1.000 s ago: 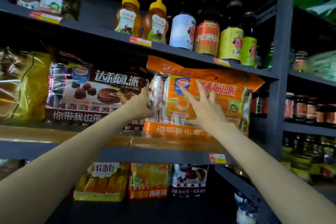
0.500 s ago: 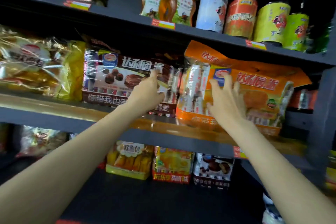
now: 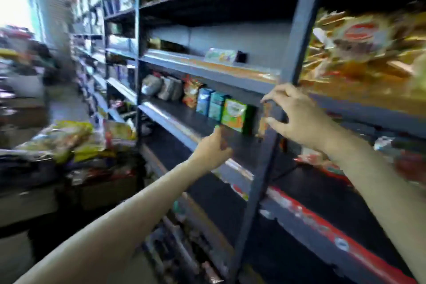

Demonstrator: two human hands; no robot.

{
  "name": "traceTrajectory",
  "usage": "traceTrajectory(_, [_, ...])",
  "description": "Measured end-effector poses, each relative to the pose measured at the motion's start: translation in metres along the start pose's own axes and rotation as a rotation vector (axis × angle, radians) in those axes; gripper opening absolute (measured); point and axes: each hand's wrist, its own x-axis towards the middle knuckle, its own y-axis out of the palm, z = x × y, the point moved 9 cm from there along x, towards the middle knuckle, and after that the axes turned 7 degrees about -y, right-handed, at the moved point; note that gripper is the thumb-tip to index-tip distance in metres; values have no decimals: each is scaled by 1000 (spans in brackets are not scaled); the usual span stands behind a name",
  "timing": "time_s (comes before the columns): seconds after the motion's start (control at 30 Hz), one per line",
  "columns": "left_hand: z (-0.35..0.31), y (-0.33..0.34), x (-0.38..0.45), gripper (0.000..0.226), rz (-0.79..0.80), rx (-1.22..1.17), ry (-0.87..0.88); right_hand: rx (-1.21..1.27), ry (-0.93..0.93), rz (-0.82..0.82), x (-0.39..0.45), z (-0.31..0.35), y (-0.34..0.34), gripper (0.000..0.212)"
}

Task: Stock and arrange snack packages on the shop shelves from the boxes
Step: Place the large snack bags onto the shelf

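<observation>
The view is blurred by motion. My left hand (image 3: pixel 214 148) hangs in the air in front of a dark shelf board (image 3: pixel 184 120), fingers loosely curled, holding nothing. My right hand (image 3: pixel 297 117) hovers by the grey shelf upright (image 3: pixel 299 25) with fingers spread and bent, also empty. Golden snack packages (image 3: pixel 359 41) fill the shelf at upper right. A green box (image 3: pixel 234 114) and two blue boxes (image 3: pixel 208 104) stand on the shelf just beyond my left hand. A pile of snack bags (image 3: pixel 60 138) lies at the left over a cardboard box (image 3: pixel 103 191).
Silver and orange bags (image 3: pixel 170 87) sit further back on the same shelf. More shelving (image 3: pixel 96 30) runs down the aisle toward a bright window (image 3: pixel 13 0). A red-edged lower shelf (image 3: pixel 322 221) crosses the bottom right. Packets (image 3: pixel 179 249) lie low near the floor.
My head has swung left from the orange and brown cake packages to the neighbouring shelf bay. Both hands have come off those packages and now hang empty in the air.
</observation>
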Motion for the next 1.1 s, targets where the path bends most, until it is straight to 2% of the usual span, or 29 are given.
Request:
traceTrajectory(0.07, [94, -20, 0, 45, 62, 51, -186, 101, -55, 163, 37, 37, 82, 43])
traceTrajectory(0.17, [211, -64, -7, 42, 44, 62, -415, 278, -117, 322, 84, 90, 190, 45])
traceTrajectory(0.37, [393, -169, 7, 38, -67, 191, -700, 537, -148, 591, 181, 176, 373, 42])
traceTrajectory(0.57, [520, -259, 81, 46, -184, 273, -834, 574, -135, 698, 296, 199, 523, 43])
traceTrajectory(0.63, [552, -280, 101, 41, -197, 282, -870, 552, -160, 734, 347, 215, 562, 45])
traceTrajectory(0.77, [612, -335, 120, 39, -215, 343, -932, 563, -235, 788, 434, 282, 617, 51])
traceTrajectory(0.9, [685, -396, 143, 40, -305, 319, -996, 621, -297, 747, 507, 352, 666, 51])
traceTrajectory(1.0, [746, -425, 173, 39, -296, 317, -998, 672, -260, 770, 548, 396, 719, 58])
traceTrajectory(1.1, [824, -455, 213, 52, -278, 285, -995, 766, -87, 783, 593, 432, 783, 74])
